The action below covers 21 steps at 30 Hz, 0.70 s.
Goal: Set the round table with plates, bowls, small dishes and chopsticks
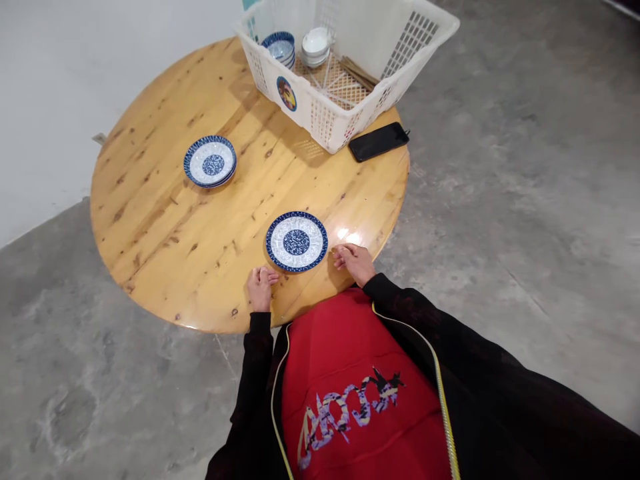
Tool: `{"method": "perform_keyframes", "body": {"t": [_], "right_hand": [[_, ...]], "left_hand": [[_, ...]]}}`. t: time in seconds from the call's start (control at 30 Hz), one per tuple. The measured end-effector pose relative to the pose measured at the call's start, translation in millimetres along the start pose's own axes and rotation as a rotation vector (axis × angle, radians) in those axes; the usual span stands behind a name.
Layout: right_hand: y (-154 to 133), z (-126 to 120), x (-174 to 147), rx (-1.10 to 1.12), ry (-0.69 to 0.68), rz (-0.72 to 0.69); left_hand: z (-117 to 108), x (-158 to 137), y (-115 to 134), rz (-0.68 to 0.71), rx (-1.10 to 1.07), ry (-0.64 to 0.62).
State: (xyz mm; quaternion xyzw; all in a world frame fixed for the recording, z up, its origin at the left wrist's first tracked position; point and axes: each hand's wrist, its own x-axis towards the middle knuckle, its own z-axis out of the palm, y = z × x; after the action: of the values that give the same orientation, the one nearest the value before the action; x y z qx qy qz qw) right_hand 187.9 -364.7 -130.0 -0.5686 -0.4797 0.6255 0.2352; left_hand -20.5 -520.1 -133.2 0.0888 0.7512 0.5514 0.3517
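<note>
Head view: blue-and-white patterned plate (297, 241) lies flat near the front edge of the round wooden desk (155, 200), between left hand (262, 285) and right hand (353, 262); both are empty, fingers loosely curled, just beside the rim. Judged ceramic: stiff, fairly light, glaze likely slippery, breakable if dropped; best taken at opposite sides of the rim, fingertips underneath.

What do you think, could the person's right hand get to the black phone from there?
Probably yes: the right hand seems to hold nothing, and only tabletop shows between it and the phone. The basket stands beside the phone, not across the way.
</note>
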Motion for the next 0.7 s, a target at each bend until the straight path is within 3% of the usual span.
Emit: {"method": "perform_keyframes", "body": {"t": [0.1, 0.23, 0.37, 0.7], "right_hand": [[5, -12, -1, 0.047, 0.066, 0.046], [8, -19, 0, 0.094, 0.111, 0.064], [4, -13, -1, 0.102, 0.078, 0.056], [-2, -7, -1, 0.086, 0.038, 0.06]], "left_hand": [[-6, -3, -2, -0.007, -0.015, 0.036], [3, -1, -2, 0.004, -0.007, -0.035], [23, 7, -1, -0.002, 0.038, -0.137], [37, 16, -2, 0.018, 0.117, -0.092]]}}
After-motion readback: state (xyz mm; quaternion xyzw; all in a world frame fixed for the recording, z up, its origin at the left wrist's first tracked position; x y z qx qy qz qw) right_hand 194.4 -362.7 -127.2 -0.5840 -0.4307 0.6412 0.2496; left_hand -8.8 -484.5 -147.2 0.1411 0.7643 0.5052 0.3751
